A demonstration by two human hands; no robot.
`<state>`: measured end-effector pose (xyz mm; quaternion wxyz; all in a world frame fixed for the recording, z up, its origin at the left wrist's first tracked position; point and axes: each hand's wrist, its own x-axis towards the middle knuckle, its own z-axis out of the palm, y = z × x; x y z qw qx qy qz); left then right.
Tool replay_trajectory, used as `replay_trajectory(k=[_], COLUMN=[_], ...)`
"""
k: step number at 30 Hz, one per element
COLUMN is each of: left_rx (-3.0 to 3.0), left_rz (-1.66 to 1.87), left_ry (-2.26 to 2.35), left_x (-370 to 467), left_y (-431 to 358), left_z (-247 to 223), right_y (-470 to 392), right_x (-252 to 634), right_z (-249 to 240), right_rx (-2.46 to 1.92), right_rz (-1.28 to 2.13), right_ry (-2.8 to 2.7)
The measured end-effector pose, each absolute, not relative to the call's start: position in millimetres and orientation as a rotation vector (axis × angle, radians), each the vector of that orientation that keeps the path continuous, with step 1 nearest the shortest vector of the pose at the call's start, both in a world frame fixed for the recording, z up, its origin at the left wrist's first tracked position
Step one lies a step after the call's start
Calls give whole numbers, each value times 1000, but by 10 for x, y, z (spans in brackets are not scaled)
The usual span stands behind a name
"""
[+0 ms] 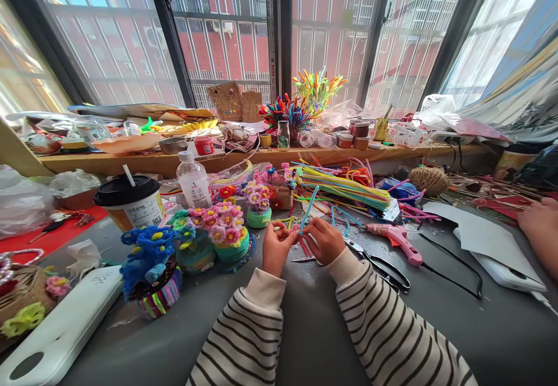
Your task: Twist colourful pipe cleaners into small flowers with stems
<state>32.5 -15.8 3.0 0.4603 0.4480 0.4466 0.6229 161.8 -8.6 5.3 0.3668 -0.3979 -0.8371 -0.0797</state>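
A light-blue pipe cleaner [310, 207] stands slantwise between my hands, its lower end at my fingertips. My left hand [278, 247] is closed in a pinch at that lower end. Close beside it, my right hand [323, 240] pinches the same pipe cleaner. Just beyond my hands lie more blue pipe cleaner pieces [342, 218]. Black-handled scissors [386, 267] rest to the right of my right hand, partly hidden behind it. A pink glue gun [399, 240] lies past them. Left of my left hand stands a pot of pink fuzzy flowers [224, 226].
A bundle of yellow and green pipe cleaners [344, 183] lies behind my hands. A blue flower pot [150, 270], a lidded cup [131, 200] and a water bottle [193, 179] stand left. Another person's hand [540, 229] is at the right edge, near a white device [501, 267].
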Motion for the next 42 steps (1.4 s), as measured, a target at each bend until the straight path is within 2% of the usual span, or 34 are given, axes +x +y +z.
replay_trajectory(k=[5,9,13,15,27,36,42], left_rx=[1538,1751,1532,1330,1064,975,869], left_rz=[1667,1711,1691,1652,1512,1360,1407], left_ry=[1408,1492,1257,1134,1045,974,995], left_x=[403,462,444,413,384,360,363], left_y=[-234,-296,-276,-241,-184,-177,-190], left_z=[65,88,97,95,76,75,91], right_y=[-69,-36,-7,2,-2,66,53], right_x=[1536,1503,1547,1582,1626,1651,1638], right_z=[9,42,93,104,135,-9,25], right_rx=[-1139,-1217,-1171,-1102,-1044,-939,-924], right_rz=[140,571,1222,1380,1262,1620,1571], right_ry=[-1951,-1654,-1404,-1369,-1425,-1253,-1283])
